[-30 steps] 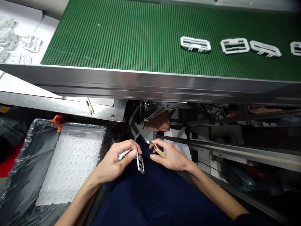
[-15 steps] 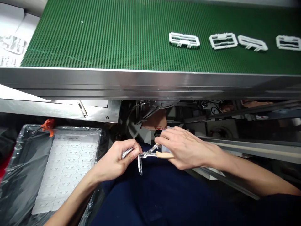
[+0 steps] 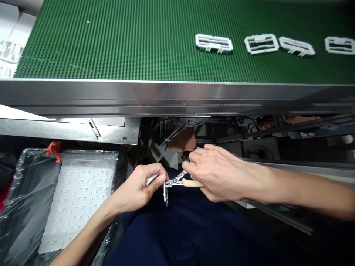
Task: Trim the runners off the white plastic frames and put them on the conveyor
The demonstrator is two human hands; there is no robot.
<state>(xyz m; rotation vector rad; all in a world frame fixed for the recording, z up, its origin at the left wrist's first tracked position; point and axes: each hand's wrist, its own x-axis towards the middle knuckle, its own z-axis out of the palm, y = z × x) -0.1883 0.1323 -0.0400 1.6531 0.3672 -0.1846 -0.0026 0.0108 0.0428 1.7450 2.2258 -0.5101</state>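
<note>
My left hand (image 3: pixel 145 184) is closed in a pinch around a small white plastic frame (image 3: pixel 165 194), one end of which hangs below the fingertips. A light strip also shows between its thumb and curled fingers; whether it belongs to the same frame I cannot tell. My right hand (image 3: pixel 215 171) is wrapped round the cream handles of a pair of nippers (image 3: pixel 175 181). Their metal jaws meet the frame right beside my left thumb. The exact contact of the blades is too small to make out.
Several white plastic frames (image 3: pixel 214 43) lie on a green ribbed conveyor belt (image 3: pixel 124 44) behind a metal rail (image 3: pixel 155 98). At left stands a plastic-lined tray (image 3: pixel 30 207) with a white sheet of parts (image 3: pixel 77 203) and an orange-handled tool (image 3: pixel 54 149). A knife (image 3: pixel 93 128) rests on a metal shelf.
The view has shifted slightly, so the belt and its frames appear a little further left and higher. Both hands keep their holds, with the nippers still at the plastic frame.
</note>
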